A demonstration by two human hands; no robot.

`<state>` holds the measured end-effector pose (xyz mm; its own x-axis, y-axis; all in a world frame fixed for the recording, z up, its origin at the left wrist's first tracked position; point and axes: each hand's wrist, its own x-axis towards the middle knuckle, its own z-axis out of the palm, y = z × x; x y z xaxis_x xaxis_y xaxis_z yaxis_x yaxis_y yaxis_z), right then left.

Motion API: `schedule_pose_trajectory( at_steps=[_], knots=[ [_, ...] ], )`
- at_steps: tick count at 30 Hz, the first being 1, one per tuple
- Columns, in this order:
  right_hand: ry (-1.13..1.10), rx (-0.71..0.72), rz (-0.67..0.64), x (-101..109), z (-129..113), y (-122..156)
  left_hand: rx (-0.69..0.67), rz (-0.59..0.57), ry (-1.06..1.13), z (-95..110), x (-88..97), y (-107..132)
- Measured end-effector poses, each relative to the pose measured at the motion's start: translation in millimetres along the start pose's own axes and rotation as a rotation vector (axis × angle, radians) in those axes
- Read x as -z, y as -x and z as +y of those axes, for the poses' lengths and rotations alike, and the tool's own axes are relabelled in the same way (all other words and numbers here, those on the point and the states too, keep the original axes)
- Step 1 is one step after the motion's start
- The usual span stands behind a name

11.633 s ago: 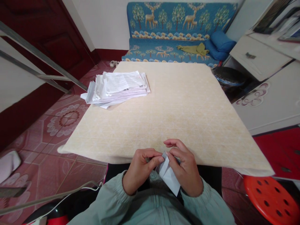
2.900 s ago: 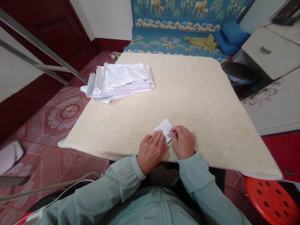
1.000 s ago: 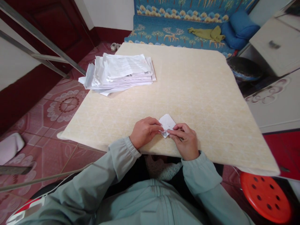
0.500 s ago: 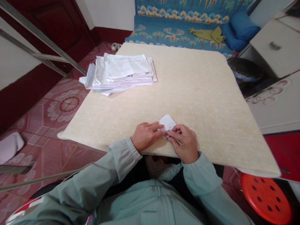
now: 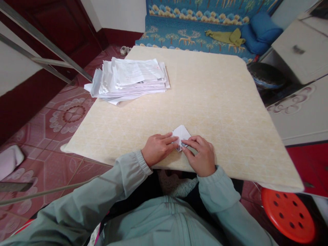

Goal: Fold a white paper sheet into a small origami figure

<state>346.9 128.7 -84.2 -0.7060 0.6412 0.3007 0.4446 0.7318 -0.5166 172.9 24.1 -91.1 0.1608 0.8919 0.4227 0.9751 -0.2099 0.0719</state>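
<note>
A small folded piece of white paper [image 5: 181,130] lies near the front edge of the table, one corner pointing away from me. Dark print shows on its near right part. My left hand [image 5: 159,147] rests flat on its left side, fingers stretched out across the paper. From the right, my right hand [image 5: 202,154] pinches a flap of the paper between thumb and index finger. Both hands touch the paper and the fingertips are close together.
A thick stack of printed papers [image 5: 135,77] sits at the table's far left. The table [image 5: 210,102] has a cream cloth. An orange-red stool [image 5: 288,215] stands at the right, a blue patterned sofa [image 5: 176,30] behind the table, and metal bars [image 5: 48,37] at the left.
The left fingers have drawn back slightly from the right fingertips, baring more of the paper's middle. The right thumb and index finger have closed on the near right flap. The view has shifted slightly.
</note>
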Motion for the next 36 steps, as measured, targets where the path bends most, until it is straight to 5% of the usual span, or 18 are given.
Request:
schedule_pose_trajectory(
  at_steps=[6, 17, 26, 33, 36],
  knots=[
    [0.103, -0.064, -0.012, -3, -9, -3, 0.021, -0.063, 0.098, 1, 7.2, 1],
    [0.172, -0.100, -0.094, 0, -15, -14, 0.287, 0.051, 0.221, 8, 3.3, -6],
    [0.211, -0.151, 0.004, -11, -25, -1, 0.423, 0.066, 0.264, 15, 0.9, -9],
    [0.197, -0.177, 0.086, -7, -9, -14, 0.464, 0.080, 0.262, 14, 1.2, -13],
    [0.218, -0.225, 0.019, 0, -3, -24, 0.524, 0.079, 0.267, 11, 2.8, -16]
  ],
)
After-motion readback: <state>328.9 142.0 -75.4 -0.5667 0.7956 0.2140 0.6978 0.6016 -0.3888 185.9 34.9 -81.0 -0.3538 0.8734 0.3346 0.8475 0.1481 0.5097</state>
